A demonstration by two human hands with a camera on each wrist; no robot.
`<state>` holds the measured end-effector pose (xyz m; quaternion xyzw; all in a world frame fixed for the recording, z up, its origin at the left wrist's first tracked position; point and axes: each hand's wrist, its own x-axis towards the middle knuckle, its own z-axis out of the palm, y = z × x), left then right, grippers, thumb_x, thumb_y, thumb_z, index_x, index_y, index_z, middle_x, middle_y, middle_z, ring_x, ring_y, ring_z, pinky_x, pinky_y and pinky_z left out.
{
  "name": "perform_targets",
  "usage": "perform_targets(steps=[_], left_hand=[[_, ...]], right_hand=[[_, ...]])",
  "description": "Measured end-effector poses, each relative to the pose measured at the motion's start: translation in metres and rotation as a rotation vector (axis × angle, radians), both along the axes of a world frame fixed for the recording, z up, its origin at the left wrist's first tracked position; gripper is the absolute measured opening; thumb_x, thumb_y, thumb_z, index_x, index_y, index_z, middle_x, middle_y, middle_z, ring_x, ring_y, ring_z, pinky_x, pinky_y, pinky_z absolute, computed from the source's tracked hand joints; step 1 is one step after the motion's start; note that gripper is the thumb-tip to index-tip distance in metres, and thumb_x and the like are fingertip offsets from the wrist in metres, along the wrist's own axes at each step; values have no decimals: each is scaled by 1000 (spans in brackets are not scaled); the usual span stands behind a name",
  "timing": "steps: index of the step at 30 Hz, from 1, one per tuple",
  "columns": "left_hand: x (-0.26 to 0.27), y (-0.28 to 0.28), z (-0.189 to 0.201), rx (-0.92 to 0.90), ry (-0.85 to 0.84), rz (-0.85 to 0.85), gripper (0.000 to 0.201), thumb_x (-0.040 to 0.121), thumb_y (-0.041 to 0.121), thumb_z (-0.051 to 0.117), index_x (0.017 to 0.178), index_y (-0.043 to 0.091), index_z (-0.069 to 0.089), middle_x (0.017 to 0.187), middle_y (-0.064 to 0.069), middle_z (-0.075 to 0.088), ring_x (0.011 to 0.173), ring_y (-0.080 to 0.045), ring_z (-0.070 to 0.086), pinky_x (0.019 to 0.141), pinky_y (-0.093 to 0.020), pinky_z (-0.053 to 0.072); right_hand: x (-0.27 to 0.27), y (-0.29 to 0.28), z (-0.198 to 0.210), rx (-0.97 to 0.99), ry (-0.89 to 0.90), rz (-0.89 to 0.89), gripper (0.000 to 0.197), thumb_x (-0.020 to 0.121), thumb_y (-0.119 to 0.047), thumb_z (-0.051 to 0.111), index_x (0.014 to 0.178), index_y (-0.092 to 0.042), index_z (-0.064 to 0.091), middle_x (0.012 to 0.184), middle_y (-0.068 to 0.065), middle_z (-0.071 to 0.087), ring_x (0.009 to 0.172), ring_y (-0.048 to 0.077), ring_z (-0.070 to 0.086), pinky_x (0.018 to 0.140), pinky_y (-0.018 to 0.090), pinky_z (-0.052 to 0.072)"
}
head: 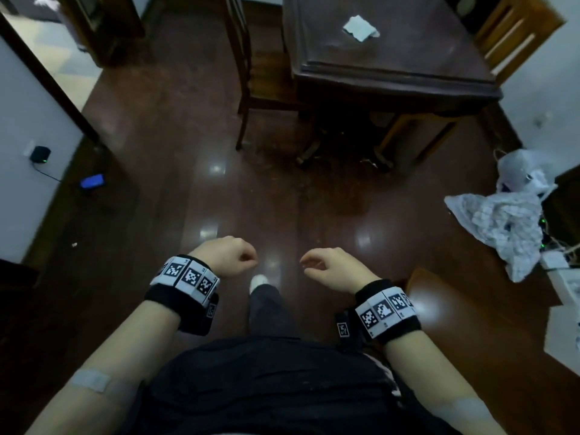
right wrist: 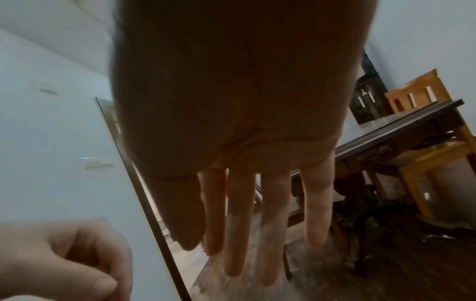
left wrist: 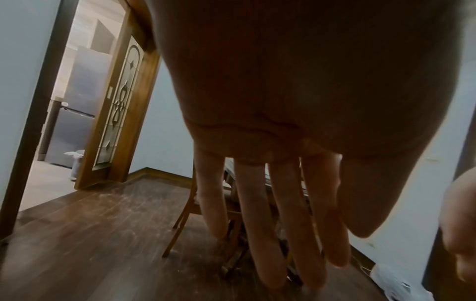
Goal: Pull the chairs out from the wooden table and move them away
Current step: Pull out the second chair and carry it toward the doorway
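Meanwhile, I stand back from the wooden surface (head: 389,54), my left hand (head: 230,257) and right hand (head: 332,268) loosely curled, holding nothing. A dark chair (head: 251,73) sits tucked at the surface's left side; a lighter chair (head: 514,29) waits at its far right corner. Best approach, I judge: grip the dark chair's backrest with both hands and draw straight back (its legs may scrape). No readable writing anywhere, only coded wristbands (head: 188,274).

Your left hand (head: 230,258) and right hand (head: 334,267) hang empty before you, fingers loosely curled, wrists banded.
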<state>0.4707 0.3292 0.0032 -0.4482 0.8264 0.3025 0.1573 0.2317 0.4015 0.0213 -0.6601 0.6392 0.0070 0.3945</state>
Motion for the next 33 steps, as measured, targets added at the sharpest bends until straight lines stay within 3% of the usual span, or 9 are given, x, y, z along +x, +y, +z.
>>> perform_targets(steps=[8,13,16,18,23,29,33], left_hand=[[36,-192,25,-90,-38,115,19,92,41,50,100,36,67,101,10,68,94,-14,62,78,-35,52],[67,-283,39,-251,41,315,20,91,42,51,97,34,68,96,9,70,91,-19,65,72,-31,49],[93,-338,38,-351,114,485,21,90,40,52,96,31,70,93,4,72,92,-25,66,72,-34,51],[112,-379,36,-348,125,512,21,90,40,52,96,31,70,94,3,72,93,-26,65,74,-35,52],[174,-501,35,-300,114,435,20,91,40,51,97,33,69,97,4,71,93,-24,64,76,-35,51],[241,-643,50,-168,36,179,21,92,36,50,102,33,68,104,9,69,97,-16,63,81,-36,53],[263,-729,50,-141,45,127,21,93,36,50,103,32,69,106,9,68,98,-16,62,83,-37,53]], right_hand=[[24,-216,16,-44,42,97,26,93,-31,52,117,-27,63,115,-5,66,105,13,60,92,36,50],[56,-328,34,-77,59,140,25,93,-31,54,115,-27,65,113,-3,67,104,15,61,91,36,50],[80,-392,33,-54,73,169,25,92,-30,54,115,-26,65,113,-3,67,103,14,62,91,36,50],[98,-437,30,-46,82,172,24,92,-31,55,113,-26,66,112,-3,68,102,14,63,91,36,51],[153,-553,30,-128,95,61,22,91,-34,55,110,-29,66,109,-4,68,100,15,63,89,40,52],[211,-672,41,-198,32,-169,26,91,-34,56,115,-29,63,108,-10,68,100,10,62,90,40,52],[224,-739,42,-237,39,-300,35,92,-37,53,126,-28,55,118,-8,65,113,15,58,94,41,49]])
